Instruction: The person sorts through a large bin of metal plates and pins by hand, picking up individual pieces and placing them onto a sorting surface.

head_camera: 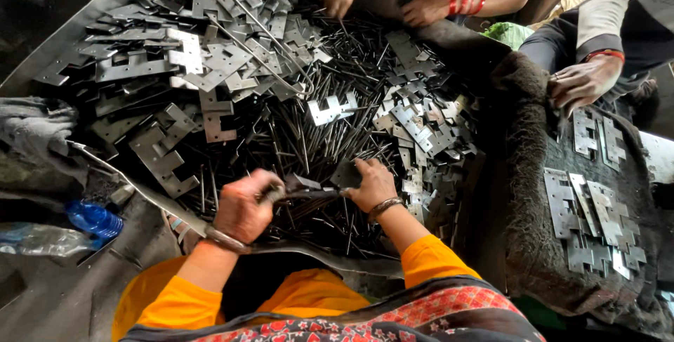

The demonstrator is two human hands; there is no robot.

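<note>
Orange sleeves (428, 261) came first, and above them the left hand (243, 208) was closed into a fist on one end of a hinge (309, 191) — the right hand (372, 184) pinched the other end with curled fingers. Both hands held it just over the heap of pins (309, 145), with flat plates (203, 54) piled behind. Other people's hands (583, 82) rested near the dark cloth (533, 244) at the right.

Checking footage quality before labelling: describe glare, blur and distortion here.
Head view: glare whitens a plate mid-pile; wide-angle lens bends the edges, bowing the tray rim; left hand and right hand look slightly soft; dark shadow fills the corners.
</note>
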